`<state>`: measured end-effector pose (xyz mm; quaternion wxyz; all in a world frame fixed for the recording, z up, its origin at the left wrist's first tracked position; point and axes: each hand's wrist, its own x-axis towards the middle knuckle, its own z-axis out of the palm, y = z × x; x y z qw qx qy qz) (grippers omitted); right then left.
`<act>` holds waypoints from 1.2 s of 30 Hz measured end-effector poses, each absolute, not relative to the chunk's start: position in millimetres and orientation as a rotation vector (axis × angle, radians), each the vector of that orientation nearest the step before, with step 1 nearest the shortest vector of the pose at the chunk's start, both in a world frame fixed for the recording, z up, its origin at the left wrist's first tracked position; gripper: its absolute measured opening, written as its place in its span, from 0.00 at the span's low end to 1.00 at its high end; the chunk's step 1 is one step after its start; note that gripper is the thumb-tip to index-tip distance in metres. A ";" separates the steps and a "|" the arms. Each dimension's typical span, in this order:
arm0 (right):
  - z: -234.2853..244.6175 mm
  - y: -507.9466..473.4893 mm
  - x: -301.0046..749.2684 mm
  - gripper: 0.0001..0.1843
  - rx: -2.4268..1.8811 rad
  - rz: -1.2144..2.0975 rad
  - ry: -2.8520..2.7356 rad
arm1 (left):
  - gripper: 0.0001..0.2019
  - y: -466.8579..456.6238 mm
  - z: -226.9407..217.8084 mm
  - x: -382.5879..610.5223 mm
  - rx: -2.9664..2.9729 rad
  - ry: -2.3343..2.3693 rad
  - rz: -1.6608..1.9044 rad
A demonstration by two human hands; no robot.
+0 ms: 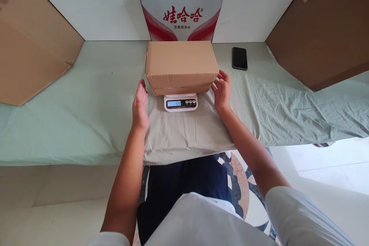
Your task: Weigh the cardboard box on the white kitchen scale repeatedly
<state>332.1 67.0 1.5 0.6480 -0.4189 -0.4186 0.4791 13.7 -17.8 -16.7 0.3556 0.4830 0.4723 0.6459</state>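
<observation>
A brown cardboard box (183, 58) rests on top of a small white digital scale (181, 109) on the cloth-covered table. Most of the scale's platform is hidden beneath the box, while its lit display and buttons show in front. My left hand (140, 104) is held upright just off the box's left front corner, fingers straight and nothing in it. At the right front corner, my right hand (222, 90) has its fingers apart and slightly bent, close to or touching the box's side; contact is hard to make out.
A black phone (239, 58) lies to the right of the box. Behind stands a white and red printed carton (181, 15) among white panels (112, 7). Large cardboard pieces stand at left (34, 46) and right (323, 34). Pale green cloth (95, 96) covers the table to its front edge.
</observation>
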 end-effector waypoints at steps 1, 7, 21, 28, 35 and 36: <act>3.2 66.0 331.1 0.31 -0.950 1.094 -0.942 | 0.52 -17.9 -16.7 13.8 1.241 1.214 1.679; 0.3 67.0 331.2 0.31 -0.931 1.101 -0.948 | 0.50 -18.2 -18.5 12.4 1.218 1.173 1.704; -1.0 68.0 330.1 0.30 -0.912 1.113 -0.927 | 0.50 -19.3 -18.2 13.4 1.254 1.187 1.693; 1.6 66.5 329.0 0.30 -0.916 1.116 -0.927 | 0.50 -20.3 -16.2 14.6 1.234 1.203 1.683; 3.3 65.8 327.2 0.29 -0.929 1.118 -0.943 | 0.50 -20.4 -15.4 13.7 1.245 1.226 1.663; 3.7 65.5 327.0 0.29 -0.931 1.117 -0.945 | 0.51 -20.5 -15.3 13.6 1.249 1.227 1.662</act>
